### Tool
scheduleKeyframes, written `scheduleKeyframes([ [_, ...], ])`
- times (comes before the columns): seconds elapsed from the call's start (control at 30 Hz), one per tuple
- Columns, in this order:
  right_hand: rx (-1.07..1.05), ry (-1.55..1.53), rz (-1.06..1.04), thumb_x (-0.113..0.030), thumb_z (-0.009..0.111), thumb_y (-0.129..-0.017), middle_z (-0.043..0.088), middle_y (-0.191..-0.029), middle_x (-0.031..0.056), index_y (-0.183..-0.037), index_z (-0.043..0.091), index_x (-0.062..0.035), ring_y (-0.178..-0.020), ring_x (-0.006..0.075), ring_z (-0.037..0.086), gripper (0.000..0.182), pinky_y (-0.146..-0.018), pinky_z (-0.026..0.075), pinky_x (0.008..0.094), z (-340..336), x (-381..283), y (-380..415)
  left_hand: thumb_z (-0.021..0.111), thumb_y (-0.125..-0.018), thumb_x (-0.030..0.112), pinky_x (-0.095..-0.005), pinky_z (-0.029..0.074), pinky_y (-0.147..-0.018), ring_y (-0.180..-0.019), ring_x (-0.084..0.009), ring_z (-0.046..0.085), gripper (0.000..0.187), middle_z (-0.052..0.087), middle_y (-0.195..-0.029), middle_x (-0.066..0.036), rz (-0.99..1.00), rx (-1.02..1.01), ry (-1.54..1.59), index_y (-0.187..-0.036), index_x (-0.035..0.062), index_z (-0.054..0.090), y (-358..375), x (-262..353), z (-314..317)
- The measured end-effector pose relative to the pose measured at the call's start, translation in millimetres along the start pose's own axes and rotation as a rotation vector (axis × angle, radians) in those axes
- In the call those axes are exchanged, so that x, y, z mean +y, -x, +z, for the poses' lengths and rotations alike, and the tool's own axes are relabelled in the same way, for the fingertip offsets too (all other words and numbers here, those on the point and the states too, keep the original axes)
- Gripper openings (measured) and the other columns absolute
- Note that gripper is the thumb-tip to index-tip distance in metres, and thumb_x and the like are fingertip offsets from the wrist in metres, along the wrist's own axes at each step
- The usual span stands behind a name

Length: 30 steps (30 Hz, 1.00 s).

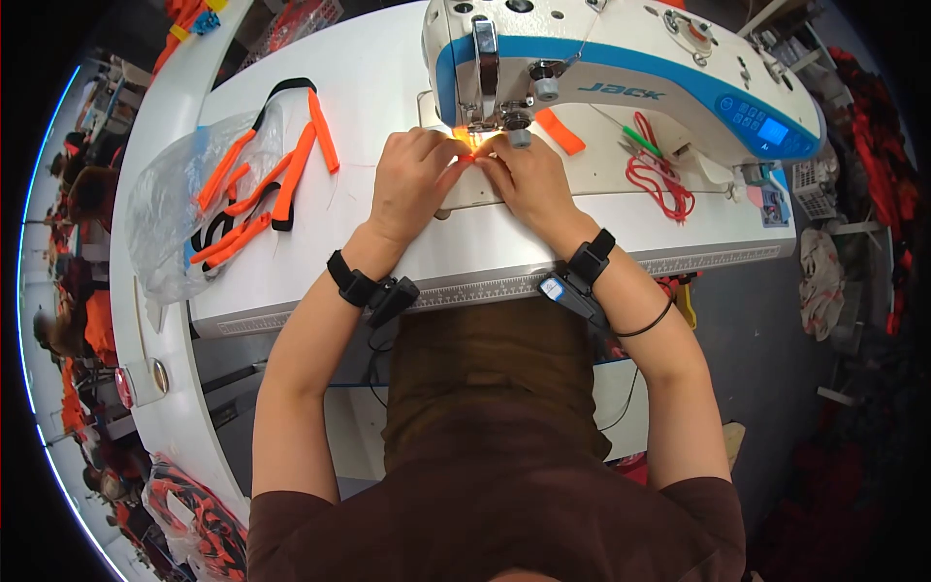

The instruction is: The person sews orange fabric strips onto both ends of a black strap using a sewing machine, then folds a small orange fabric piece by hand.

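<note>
Both hands meet just in front of the needle area of a white and blue sewing machine (601, 82). My left hand (412, 179) pinches a small orange fabric piece (467, 157) from the left. From the right, my right hand (531, 179) pinches the same piece, its fingertips close to the other hand's. Most of the piece is hidden by the fingers and the machine head. Behind my right hand, an orange strip (561, 132) lies on the machine bed.
Orange and black straps (291, 175) lie on a clear plastic bag (160, 218) at left. Green-handled thread snips (640, 142) and a red cord (661, 184) lie under the machine arm at right. A ruler strip (465, 289) runs along the table's front edge.
</note>
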State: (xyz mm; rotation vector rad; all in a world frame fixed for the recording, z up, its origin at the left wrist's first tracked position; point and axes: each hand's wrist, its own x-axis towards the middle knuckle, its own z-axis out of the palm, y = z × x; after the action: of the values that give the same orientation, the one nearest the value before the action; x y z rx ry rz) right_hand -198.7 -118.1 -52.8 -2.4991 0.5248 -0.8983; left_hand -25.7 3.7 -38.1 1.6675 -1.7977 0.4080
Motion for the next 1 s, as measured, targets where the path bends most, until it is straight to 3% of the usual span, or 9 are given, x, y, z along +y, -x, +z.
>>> scheduleKeyframes([
  [0.23, 0.020, -0.061, 0.026, -0.020, 0.076, -0.096, 0.065, -0.088, 0.0145, -0.098, 0.078, -0.0020, -0.086, 0.0348, 0.067, 0.018, -0.075, 0.055, 0.0470, 2, 2, 2, 0.086, -0.083, 0.009, -0.0401, 0.049, -0.088, -0.094, -0.0270, 0.067, 0.023, 0.073, -0.099, -0.005, -0.038, 0.013, 0.101, -0.103, 0.0078, 0.075, -3, -1, -5],
  [0.5, -0.029, -0.105, 0.141, -0.027, 0.077, -0.096, 0.066, -0.086, 0.0145, -0.085, 0.080, -0.0034, -0.083, 0.0352, 0.067, 0.026, -0.073, 0.054, 0.0485, 8, 4, -4, 0.083, -0.086, 0.005, -0.0414, 0.051, -0.089, -0.093, -0.0305, 0.066, 0.019, 0.073, -0.100, -0.008, -0.050, 0.007, 0.130, -0.102, 0.0080, 0.073, -5, -3, -5],
  [0.57, -0.029, -0.093, 0.146, -0.028, 0.076, -0.096, 0.068, -0.088, 0.0145, -0.088, 0.081, -0.0044, -0.084, 0.0353, 0.068, 0.025, -0.074, 0.054, 0.0486, 11, 6, -5, 0.083, -0.093, 0.008, -0.0366, 0.053, -0.087, -0.092, -0.0229, 0.068, 0.015, 0.074, -0.100, -0.007, -0.267, -0.147, 0.288, -0.104, 0.0052, 0.073, -7, 0, -10],
  [0.6, -0.034, -0.079, 0.143, -0.029, 0.076, -0.096, 0.069, -0.089, 0.0146, -0.092, 0.081, -0.0054, -0.086, 0.0353, 0.069, 0.024, -0.074, 0.054, 0.0486, 11, 5, -7, 0.083, -0.093, 0.008, -0.0366, 0.053, -0.087, -0.092, -0.0229, 0.068, 0.015, 0.074, -0.100, -0.007, -0.259, -0.151, 0.285, -0.104, 0.0052, 0.073, -7, -5, -8],
  [0.67, -0.038, -0.092, 0.145, -0.028, 0.075, -0.097, 0.070, -0.091, 0.0144, -0.096, 0.081, -0.0061, -0.088, 0.0353, 0.070, 0.023, -0.075, 0.055, 0.0485, 11, 6, -8, 0.083, -0.098, 0.012, -0.0300, 0.053, -0.084, -0.092, -0.0135, 0.067, 0.016, 0.075, -0.100, -0.004, -0.545, -0.219, 0.616, -0.107, 0.0017, 0.075, -3, -18, -7],
  [0.8, -0.073, -0.084, 0.133, -0.026, 0.072, -0.098, 0.073, -0.096, 0.0135, -0.106, 0.080, -0.0086, -0.092, 0.0353, 0.072, 0.020, -0.077, 0.057, 0.0483, 9, 7, -7, 0.082, -0.099, 0.013, -0.0257, 0.052, -0.085, -0.093, -0.0083, 0.065, 0.017, 0.074, -0.100, -0.001, -0.408, -0.272, 0.572, -0.108, -0.0003, 0.078, 2, -32, -4],
  [0.87, -0.059, -0.096, 0.128, -0.025, 0.072, -0.098, 0.073, -0.096, 0.0132, -0.105, 0.080, -0.0091, -0.092, 0.0355, 0.072, 0.019, -0.078, 0.057, 0.0482, 7, 5, -7, 0.086, -0.094, 0.015, -0.0295, 0.053, -0.078, -0.082, -0.0161, 0.064, 0.017, 0.076, -0.095, -0.007, -0.410, -0.214, 0.666, -0.105, 0.0030, 0.081, 2, -35, 0],
  [1.0, -0.064, -0.062, 0.124, -0.025, 0.072, -0.098, 0.074, -0.098, 0.0125, -0.106, 0.081, -0.0102, -0.093, 0.0349, 0.072, 0.019, -0.079, 0.057, 0.0473, 7, 5, -7, 0.086, -0.094, 0.015, -0.0295, 0.053, -0.078, -0.083, -0.0151, 0.065, 0.016, 0.075, -0.095, -0.007, -0.409, -0.235, 0.612, -0.104, 0.0029, 0.081, -2, -28, -4],
])
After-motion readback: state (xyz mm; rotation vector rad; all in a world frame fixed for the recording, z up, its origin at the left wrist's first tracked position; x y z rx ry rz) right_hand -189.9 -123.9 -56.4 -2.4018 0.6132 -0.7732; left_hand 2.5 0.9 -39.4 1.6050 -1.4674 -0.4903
